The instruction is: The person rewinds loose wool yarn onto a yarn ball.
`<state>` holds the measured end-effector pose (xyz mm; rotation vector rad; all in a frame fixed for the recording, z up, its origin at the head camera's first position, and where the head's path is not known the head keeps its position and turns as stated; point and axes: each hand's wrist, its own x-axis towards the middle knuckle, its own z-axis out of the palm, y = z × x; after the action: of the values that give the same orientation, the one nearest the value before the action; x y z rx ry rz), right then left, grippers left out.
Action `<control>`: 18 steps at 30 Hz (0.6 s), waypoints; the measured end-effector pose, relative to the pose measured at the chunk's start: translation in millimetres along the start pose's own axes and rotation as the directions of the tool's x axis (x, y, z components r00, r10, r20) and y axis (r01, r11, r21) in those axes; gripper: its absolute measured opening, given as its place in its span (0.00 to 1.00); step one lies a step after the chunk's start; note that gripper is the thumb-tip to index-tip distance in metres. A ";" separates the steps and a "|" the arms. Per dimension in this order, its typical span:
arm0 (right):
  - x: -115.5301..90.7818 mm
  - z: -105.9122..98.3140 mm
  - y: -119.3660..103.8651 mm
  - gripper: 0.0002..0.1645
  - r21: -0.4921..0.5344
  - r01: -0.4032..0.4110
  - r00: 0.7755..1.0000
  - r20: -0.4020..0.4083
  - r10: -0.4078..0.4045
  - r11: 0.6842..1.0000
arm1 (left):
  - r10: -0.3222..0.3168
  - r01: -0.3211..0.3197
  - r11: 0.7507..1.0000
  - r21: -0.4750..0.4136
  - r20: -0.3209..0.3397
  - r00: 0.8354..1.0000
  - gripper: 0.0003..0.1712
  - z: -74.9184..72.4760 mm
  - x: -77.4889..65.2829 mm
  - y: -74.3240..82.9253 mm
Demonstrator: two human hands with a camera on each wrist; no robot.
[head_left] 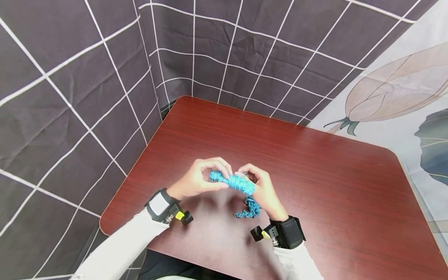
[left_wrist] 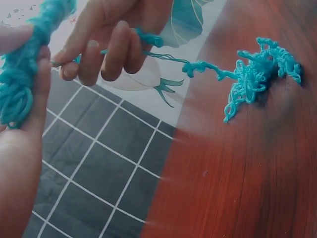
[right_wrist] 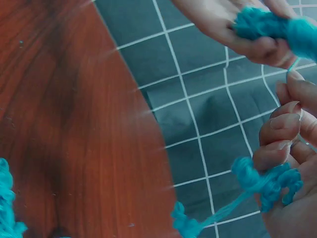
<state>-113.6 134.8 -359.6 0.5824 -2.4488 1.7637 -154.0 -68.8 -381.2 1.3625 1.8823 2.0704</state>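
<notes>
A bundle of turquoise yarn (head_left: 241, 184), narrow in its middle and wound round with strands, is held above the table between both hands in the head view. My left hand (head_left: 197, 179) grips it between thumb and fingers; looped yarn ends show below the thumb in the left wrist view. Close beside the bundle, my right hand (right_wrist: 292, 131) has its fingers curled round a thin yarn strand (left_wrist: 166, 57) leading from the bundle. From that hand the kinked strand runs down to a crinkled heap of loose yarn (left_wrist: 260, 74) on the table.
The reddish-brown wooden table (head_left: 315, 175) has rounded corners. Dark cloth with a white grid (head_left: 224, 42) hangs behind it and at the left. A pale cloth with a printed flower (head_left: 392, 89) hangs at the right. Both wrists wear black camera straps (head_left: 287, 232).
</notes>
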 end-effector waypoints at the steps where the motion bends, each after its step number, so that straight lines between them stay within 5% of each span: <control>1: -1.1 1.1 -2.6 0.03 -0.012 -0.002 1.000 0.007 0.002 1.000 | 0.006 -0.006 1.000 0.011 -0.030 1.000 0.18 -0.1 0.0 -1.9; 9: -4.4 10.1 -5.9 0.06 -0.059 -0.009 0.997 0.070 0.014 0.998 | 0.018 0.021 0.989 0.145 -0.261 0.965 0.13 4.2 8.4 9.3; 14: -4.5 9.6 -10.8 0.07 -0.099 -0.009 0.997 0.070 0.016 0.995 | 0.006 0.095 0.942 0.323 -0.301 0.954 0.12 6.3 8.2 14.9; 18: -4.2 7.1 -15.0 0.05 -0.138 0.006 1.000 0.018 -0.004 0.990 | -0.044 0.150 0.902 0.406 -0.259 0.965 0.11 6.0 4.2 11.4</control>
<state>-103.5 125.2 -349.6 0.5928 -2.5528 1.5777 -147.2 -64.8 -370.2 1.0735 2.5659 1.9288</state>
